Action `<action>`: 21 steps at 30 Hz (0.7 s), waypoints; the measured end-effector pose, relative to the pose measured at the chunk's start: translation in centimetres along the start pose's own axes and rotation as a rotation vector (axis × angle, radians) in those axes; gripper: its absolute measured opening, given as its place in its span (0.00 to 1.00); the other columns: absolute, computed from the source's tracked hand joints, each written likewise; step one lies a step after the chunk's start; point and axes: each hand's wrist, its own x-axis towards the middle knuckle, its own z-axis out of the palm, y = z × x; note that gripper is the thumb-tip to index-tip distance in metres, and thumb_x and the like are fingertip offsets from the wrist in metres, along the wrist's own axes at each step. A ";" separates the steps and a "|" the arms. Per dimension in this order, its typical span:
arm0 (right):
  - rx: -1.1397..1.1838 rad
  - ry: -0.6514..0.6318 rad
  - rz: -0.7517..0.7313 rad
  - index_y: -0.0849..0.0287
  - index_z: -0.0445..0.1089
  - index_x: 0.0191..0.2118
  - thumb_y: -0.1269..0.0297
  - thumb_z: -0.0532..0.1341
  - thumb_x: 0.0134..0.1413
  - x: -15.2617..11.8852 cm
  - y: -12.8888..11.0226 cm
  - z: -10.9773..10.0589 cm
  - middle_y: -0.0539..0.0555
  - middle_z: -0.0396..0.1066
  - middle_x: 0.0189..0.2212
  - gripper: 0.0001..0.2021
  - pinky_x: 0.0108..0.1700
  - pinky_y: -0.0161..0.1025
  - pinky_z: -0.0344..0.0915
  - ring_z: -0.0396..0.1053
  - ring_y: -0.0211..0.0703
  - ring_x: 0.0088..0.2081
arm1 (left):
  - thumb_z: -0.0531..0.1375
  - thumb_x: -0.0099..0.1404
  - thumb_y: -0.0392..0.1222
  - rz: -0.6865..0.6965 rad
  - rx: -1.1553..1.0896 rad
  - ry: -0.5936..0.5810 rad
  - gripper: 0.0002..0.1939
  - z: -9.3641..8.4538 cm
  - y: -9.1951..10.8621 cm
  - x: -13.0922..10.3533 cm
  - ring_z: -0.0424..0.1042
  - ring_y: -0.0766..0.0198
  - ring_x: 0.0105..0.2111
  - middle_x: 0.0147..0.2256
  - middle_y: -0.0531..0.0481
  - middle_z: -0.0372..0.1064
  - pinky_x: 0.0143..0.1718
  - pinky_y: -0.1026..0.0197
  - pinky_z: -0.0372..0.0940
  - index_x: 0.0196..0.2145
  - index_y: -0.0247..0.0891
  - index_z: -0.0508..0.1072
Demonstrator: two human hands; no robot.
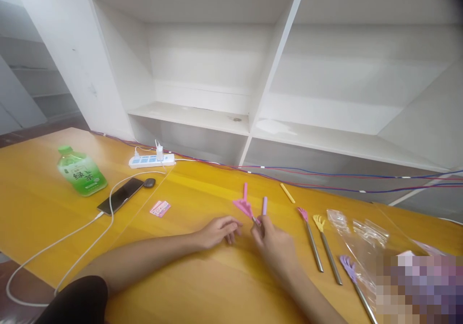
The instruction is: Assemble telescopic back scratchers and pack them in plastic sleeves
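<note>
My right hand [274, 243] is closed around the thin metal shaft of a pink-headed tool, seemingly a back scratcher [243, 207], its wide head pointing up and left. To its left, my left hand [219, 232] hovers over or rests on the table with loosely bent fingers and nothing visible in them. Just beyond the hands lie a pink tube [245, 191], a purple tube [265, 205] and a yellow tube [287, 193]. Right of my right hand are a pink-clawed back scratcher [311, 241], a yellow-clawed back scratcher [328, 249] and a purple-clawed back scratcher [356, 285], all with metal rods.
Clear plastic bags [356, 247] lie at the right. On the left are a green tea bottle [82, 172], a charging phone [121, 196], a small black object [149, 182], pink cards [160, 208] and a power strip [152, 160]. Cables run along the white shelving [202, 116] behind.
</note>
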 end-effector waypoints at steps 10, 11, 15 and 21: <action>0.727 -0.008 -0.244 0.59 0.70 0.35 0.51 0.54 0.68 -1.9 -2.8 3.5 0.52 0.69 0.25 0.17 0.31 0.32 0.60 0.66 0.38 0.25 | 0.59 0.65 0.74 0.013 -0.080 0.114 0.32 0.2 0.9 0.2 0.66 0.67 0.28 0.28 0.54 0.64 0.33 0.61 0.62 0.34 0.38 0.64; 0.802 0.003 -0.210 0.59 0.68 0.33 0.49 0.53 0.70 -1.8 -2.6 3.4 0.52 0.68 0.25 0.20 0.31 0.32 0.60 0.65 0.37 0.26 | 0.58 0.66 0.75 0.010 -0.084 0.118 0.32 0.2 0.9 0.2 0.64 0.68 0.26 0.27 0.56 0.60 0.31 0.62 0.60 0.33 0.39 0.62; 1.105 0.039 -0.019 0.58 0.63 0.31 0.36 0.46 0.73 -0.7 -1.5 3.4 0.47 0.56 0.18 0.31 0.21 0.31 0.55 0.57 0.35 0.18 | 0.54 0.71 0.71 0.006 -0.053 0.129 0.28 0.3 1.1 -0.3 0.51 0.71 0.21 0.25 0.61 0.51 0.26 0.64 0.51 0.41 0.40 0.63; 1.408 0.140 0.180 0.56 0.59 0.36 0.31 0.47 0.71 0.2 -1.1 3.2 0.41 0.45 0.18 0.30 0.15 0.29 0.46 0.47 0.32 0.14 | 0.46 0.80 0.60 0.092 0.549 0.019 0.27 -0.2 2.8 -1.2 0.72 0.59 0.49 0.50 0.43 0.74 0.53 0.58 0.63 0.61 0.40 0.69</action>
